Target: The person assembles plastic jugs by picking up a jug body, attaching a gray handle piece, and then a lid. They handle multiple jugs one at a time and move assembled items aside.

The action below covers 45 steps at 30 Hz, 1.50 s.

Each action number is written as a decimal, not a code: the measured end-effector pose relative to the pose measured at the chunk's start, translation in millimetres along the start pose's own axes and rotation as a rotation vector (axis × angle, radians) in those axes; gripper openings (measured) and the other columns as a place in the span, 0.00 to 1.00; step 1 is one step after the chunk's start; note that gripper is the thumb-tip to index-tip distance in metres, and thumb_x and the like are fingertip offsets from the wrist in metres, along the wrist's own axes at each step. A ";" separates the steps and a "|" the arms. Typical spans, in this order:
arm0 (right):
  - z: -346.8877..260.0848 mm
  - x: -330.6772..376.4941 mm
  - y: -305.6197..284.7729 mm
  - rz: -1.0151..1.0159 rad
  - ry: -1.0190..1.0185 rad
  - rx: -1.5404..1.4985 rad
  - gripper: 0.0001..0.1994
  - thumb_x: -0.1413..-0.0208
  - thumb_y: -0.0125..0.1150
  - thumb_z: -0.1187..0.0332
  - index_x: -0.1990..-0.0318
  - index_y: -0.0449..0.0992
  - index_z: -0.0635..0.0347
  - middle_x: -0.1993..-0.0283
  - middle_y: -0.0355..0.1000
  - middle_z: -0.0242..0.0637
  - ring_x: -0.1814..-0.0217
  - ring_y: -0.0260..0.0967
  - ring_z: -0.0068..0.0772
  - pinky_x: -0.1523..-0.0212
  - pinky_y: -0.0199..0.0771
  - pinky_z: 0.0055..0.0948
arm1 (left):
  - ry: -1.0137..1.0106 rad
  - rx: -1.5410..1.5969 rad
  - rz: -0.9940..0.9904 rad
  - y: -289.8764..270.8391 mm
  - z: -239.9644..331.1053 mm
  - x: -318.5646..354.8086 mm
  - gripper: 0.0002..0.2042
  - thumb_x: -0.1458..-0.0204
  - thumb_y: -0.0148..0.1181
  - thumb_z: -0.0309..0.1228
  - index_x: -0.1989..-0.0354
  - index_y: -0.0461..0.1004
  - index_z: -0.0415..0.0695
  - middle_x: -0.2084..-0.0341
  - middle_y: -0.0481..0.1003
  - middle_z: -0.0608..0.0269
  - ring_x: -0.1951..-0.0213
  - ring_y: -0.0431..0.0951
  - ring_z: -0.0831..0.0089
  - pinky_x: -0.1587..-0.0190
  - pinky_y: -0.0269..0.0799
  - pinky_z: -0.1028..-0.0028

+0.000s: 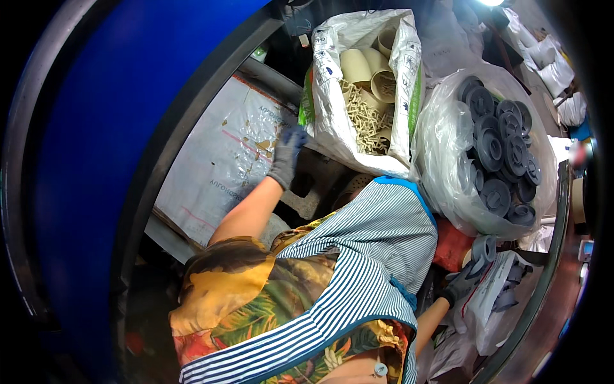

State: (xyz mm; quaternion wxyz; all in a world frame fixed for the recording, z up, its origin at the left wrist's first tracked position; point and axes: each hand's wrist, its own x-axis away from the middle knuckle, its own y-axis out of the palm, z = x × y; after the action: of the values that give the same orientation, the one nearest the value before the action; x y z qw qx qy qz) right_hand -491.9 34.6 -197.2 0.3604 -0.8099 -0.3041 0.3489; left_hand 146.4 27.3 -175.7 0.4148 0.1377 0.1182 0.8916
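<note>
My left hand (pixel 288 157), in a grey glove with dark blue fingertips, is at the right edge of a flat surface covered with a white plastic sheet (pixel 198 163). Its fingers reach forward and nothing shows in them. Brown scraps (pixel 263 148) are scattered on the sheet beside it. Low on the right, my right hand (pixel 462 286), also gloved, is closed at the lower side of a grey plastic ring-shaped part (pixel 484 248). Just right of that hand, a white plastic bag (pixel 489 304) holds several grey plastic parts (pixel 510 285).
Straight ahead stands an open white woven sack (pixel 329 102) with beige cylinders (pixel 355 66) and small beige pieces (pixel 366 125). A clear bag (pixel 444 160) of round grey caps (pixel 489 148) sits right of it. A large blue panel (pixel 128 96) rises at left; a red object (pixel 451 246) lies near my right hand.
</note>
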 end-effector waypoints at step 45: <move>-133.4 49.4 -68.2 -0.172 -0.550 -0.105 0.20 0.42 0.60 0.68 0.45 0.70 0.69 0.39 0.66 0.53 0.35 0.61 0.54 0.35 0.59 0.46 | -0.332 -1.502 0.097 -152.7 -46.7 -113.8 0.55 0.63 0.70 0.58 0.30 0.50 0.42 0.36 0.62 0.44 0.36 0.64 0.51 0.35 0.60 0.64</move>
State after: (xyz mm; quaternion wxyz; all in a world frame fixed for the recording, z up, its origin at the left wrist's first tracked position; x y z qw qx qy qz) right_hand -375.4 59.7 -93.7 0.2504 -0.6735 -0.4756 0.5074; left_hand 308.7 30.8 -285.8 0.3697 -0.0438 -0.5889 0.7173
